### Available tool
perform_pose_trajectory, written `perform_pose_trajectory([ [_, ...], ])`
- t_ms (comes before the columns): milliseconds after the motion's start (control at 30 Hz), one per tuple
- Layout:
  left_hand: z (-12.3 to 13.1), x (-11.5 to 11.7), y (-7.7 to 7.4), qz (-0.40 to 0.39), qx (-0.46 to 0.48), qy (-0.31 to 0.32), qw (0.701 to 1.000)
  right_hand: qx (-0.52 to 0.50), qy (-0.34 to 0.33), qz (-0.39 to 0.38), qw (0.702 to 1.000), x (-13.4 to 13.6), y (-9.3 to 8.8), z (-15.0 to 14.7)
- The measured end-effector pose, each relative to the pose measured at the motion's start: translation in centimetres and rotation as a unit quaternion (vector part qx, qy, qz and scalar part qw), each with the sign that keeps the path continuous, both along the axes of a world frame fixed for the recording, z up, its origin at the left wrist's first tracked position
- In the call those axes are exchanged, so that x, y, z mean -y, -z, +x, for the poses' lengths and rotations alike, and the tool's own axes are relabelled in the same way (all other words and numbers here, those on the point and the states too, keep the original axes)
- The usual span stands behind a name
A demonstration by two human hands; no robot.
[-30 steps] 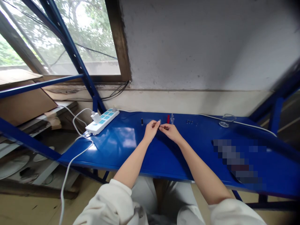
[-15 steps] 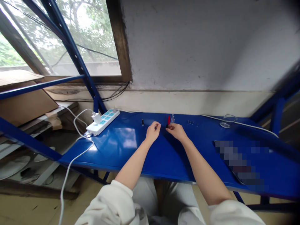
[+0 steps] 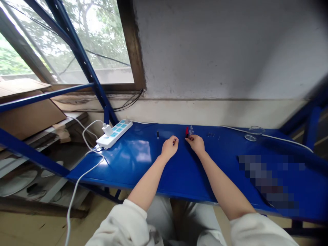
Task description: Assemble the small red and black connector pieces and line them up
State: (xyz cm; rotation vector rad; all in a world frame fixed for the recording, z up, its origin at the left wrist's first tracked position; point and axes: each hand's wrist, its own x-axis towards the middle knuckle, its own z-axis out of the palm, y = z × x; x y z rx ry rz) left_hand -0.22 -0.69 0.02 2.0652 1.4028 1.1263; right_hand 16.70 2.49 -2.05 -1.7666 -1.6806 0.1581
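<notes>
Over the blue table [image 3: 143,171], my left hand [image 3: 170,147] is closed, with a small dark piece partly showing between its fingers; its kind is hidden. To its right, my right hand [image 3: 196,144] is closed in a pinch. A small red piece [image 3: 187,131] with a dark lower end is right at those fingertips; whether they grip it I cannot tell. Just behind the right hand are several small clear pieces [image 3: 191,129]. A small black cylinder [image 3: 158,134] with a paler lower end stands to the left of my left hand.
Several tiny clear pieces [image 3: 210,135] lie right of my hands. Farther right are a clear round item [image 3: 250,137] and a blurred-out flat object [image 3: 266,181]. A white power strip [image 3: 115,134] with a plug and cable [image 3: 84,173] occupies the left end. A wall [image 3: 210,112] borders the back.
The whole view has shifted slightly, moving the scene a little to the right. My right hand stays by the red piece, which shows less of its height. My left hand remains closed.
</notes>
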Motion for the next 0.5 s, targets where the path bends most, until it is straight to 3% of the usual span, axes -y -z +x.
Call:
perform_pose_trajectory([
  [333,0.0,0.0,0.1,0.018,0.018,0.014,1.000,0.043,0.043,-0.068,0.996,0.8,-1.2,0.0],
  [433,0.0,0.2,-0.5,0.043,0.094,-0.006,0.995,0.062,0.064,-0.085,0.992,1.2,-1.6,0.4],
  [500,-0.2,0.4,-1.0,0.072,0.188,-0.058,0.978,0.068,0.079,-0.097,0.990,1.3,-1.7,0.7],
])
